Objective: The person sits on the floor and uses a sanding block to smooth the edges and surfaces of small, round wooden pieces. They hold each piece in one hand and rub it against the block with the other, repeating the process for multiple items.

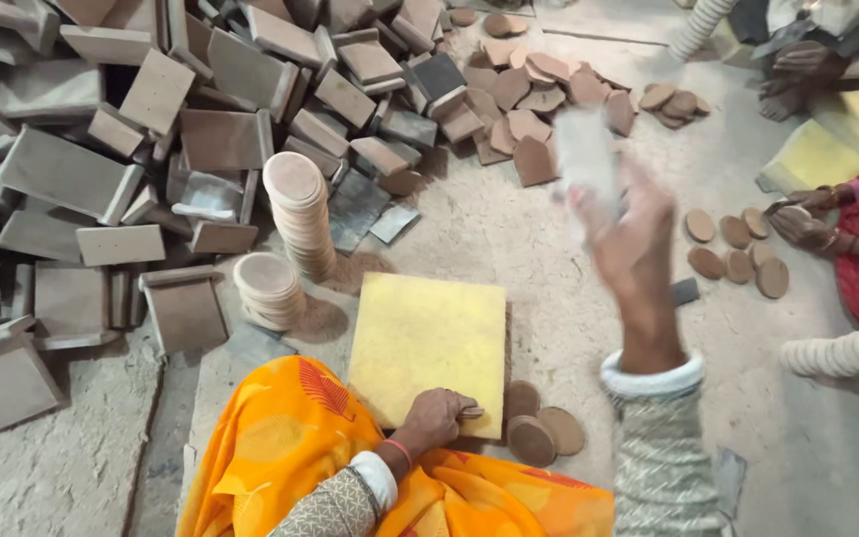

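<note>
My left hand (439, 415) rests on the near edge of a yellow square board (428, 333) and pinches a brown clay disc against it. My right hand (628, 239) is raised above the ground, blurred by motion, holding a pale flat piece (587, 159) in its fingers. Three brown clay discs (541, 428) lie on the ground just right of the board. Orange cloth (290, 447) covers my lap below.
Two stacks of pale round discs (298, 214) stand left of the board. A large heap of brown square blocks (151, 139) fills the left. Flat shaped clay pieces (539, 89) lie beyond. Another person's hands (797, 224) work with discs (738, 254) at right.
</note>
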